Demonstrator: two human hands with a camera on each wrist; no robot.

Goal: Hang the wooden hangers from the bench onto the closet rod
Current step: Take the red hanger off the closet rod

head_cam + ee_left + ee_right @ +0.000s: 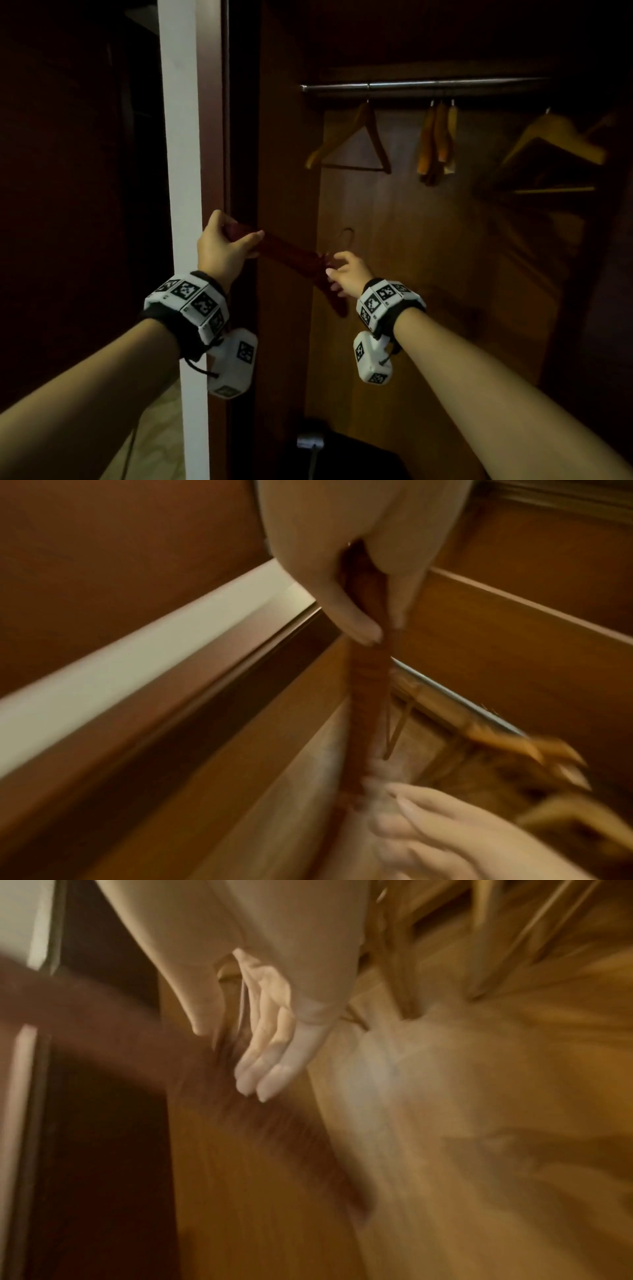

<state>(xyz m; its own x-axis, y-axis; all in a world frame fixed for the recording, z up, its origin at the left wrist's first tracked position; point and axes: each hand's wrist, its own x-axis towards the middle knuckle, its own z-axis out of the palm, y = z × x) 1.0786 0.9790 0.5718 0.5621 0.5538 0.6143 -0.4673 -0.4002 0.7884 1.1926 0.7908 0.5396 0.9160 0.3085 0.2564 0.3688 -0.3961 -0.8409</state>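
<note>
Hangers (pixel 291 251) lie bundled between your hands, long axis sloping down rightward, well below the closet rod (pixel 424 85). Your left hand (pixel 224 246) clenches one end; your right hand (pixel 347 274) pinches the hook end, nearer the rod.

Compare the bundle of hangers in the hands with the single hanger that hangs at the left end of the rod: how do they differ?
The held hangers are off the closet rod, gripped by the left hand and right hand; the single hanger hangs free from it. The held hangers lie tilted and look dark reddish; the single hanger hangs upright and looks lighter, golden. Both seem to be wooden with a metal hook.
</note>
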